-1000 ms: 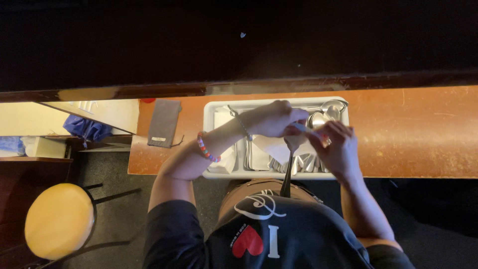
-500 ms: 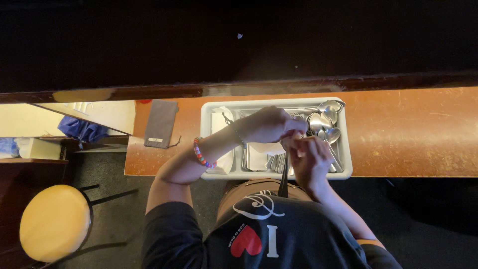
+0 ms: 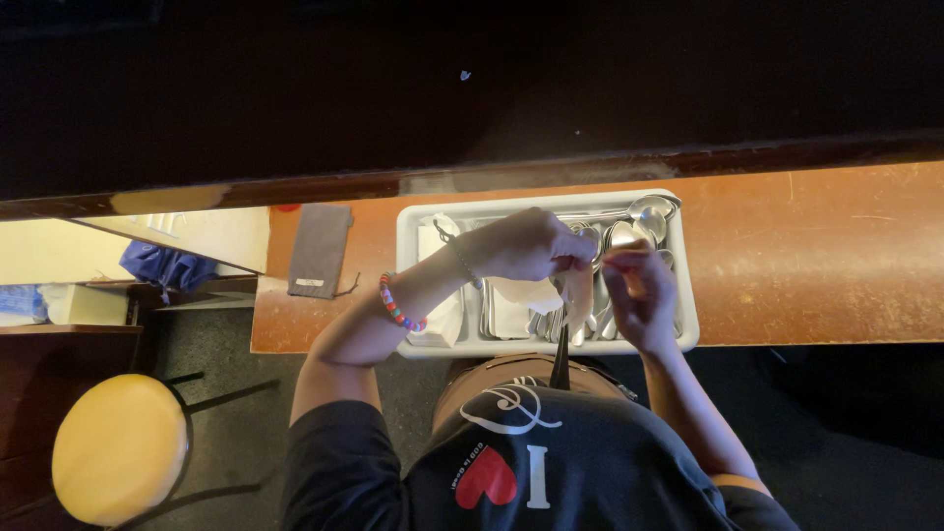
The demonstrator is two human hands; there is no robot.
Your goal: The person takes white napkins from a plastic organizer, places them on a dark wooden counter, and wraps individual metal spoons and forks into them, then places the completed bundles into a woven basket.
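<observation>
While hands (image 3: 590,270) meet over white tray (image 3: 688,324), spoons (image 3: 639,221) lie inside.

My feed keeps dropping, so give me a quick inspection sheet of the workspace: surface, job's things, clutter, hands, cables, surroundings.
Surface: scuffed orange-brown counter against a dark ledge.
Job's things: white tray holding metal spoons on the right and pale folded napkins in the middle and left.
Clutter: grey pouch lying flat on the counter, left of the tray.
Hands: left hand, beaded bracelet on its wrist, and right hand meet over the tray; what they grip is too small to tell.
Cables: nothing seen.
Surroundings: round yellow stool lower left; blue cloth on a shelf at left.
</observation>
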